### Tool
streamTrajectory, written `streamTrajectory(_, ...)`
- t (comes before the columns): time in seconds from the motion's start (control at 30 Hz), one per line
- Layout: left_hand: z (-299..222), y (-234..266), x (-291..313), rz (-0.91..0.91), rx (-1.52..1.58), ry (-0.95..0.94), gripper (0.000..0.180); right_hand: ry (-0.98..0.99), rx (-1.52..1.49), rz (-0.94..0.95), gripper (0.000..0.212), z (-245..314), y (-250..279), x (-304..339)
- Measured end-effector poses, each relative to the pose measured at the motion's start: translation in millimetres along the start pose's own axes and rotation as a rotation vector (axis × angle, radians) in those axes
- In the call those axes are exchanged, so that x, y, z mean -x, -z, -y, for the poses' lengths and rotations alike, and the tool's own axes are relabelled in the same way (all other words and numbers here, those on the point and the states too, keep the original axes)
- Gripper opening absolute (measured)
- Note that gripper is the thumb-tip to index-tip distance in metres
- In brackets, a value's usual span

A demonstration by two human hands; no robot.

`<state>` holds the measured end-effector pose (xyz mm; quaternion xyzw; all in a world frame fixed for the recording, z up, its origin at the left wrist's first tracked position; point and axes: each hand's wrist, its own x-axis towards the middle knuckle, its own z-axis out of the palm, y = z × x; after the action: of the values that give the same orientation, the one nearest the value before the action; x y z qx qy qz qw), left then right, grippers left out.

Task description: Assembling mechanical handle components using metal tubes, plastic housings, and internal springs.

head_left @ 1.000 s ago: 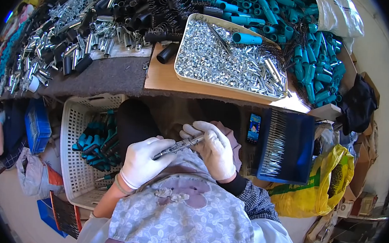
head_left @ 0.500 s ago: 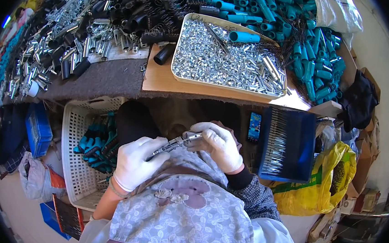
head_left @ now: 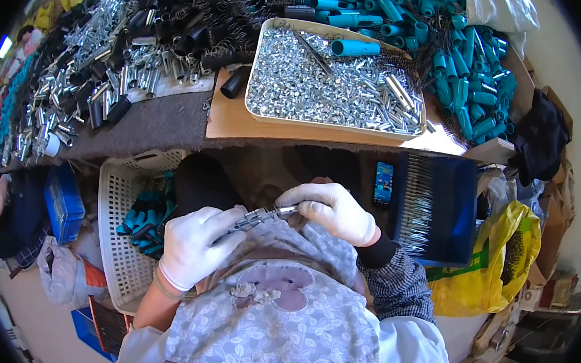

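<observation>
Both hands wear white gloves and meet above my lap. My left hand (head_left: 197, 244) is closed around the lower end of a slim silver metal part (head_left: 253, 218) with notches along its length. At its upper end, my right hand (head_left: 336, 214) pinches a short shiny cylinder (head_left: 287, 210) between thumb and fingers. Whether the cylinder is joined to the notched part is too small to tell. The part lies tilted, rising toward the right. Palms and some fingertips are hidden.
On the bench ahead stands a tray (head_left: 250, 103) of small metal pieces. Teal sleeves (head_left: 458, 92) and black sleeves (head_left: 196, 37) lie heaped around it. A white basket (head_left: 105, 235) with teal-handled items is at left. To my right are a phone (head_left: 383, 183) and a blue bin (head_left: 453, 215) of metal rods.
My right hand has turned flatter and shifted slightly right and down, fingers now over the part's upper end. The left hand has moved slightly left. The whole view has shifted a little.
</observation>
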<state>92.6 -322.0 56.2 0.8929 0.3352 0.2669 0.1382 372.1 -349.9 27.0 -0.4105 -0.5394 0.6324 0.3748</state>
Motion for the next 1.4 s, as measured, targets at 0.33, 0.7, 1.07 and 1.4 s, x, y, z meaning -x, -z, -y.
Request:
streamTrajectory(0.33,2,-3,-2,0.051,0.193,0.116,0.033,0.089,0.178,-0.246,0.019,-4,-25,0)
streamTrajectory(0.7,5,0,-2,0.142,0.392,0.225,0.031,0.162,0.269,-0.261,0.013,-7,-26,-3)
streamTrajectory(1.07,9,-5,-9,0.088,0.37,0.18,0.029,0.048,0.269,-0.208,0.016,14,-21,-1)
streamTrajectory(1.4,6,-9,-15,0.065,0.338,0.144,0.027,0.079,0.315,-0.156,0.021,15,-19,-3)
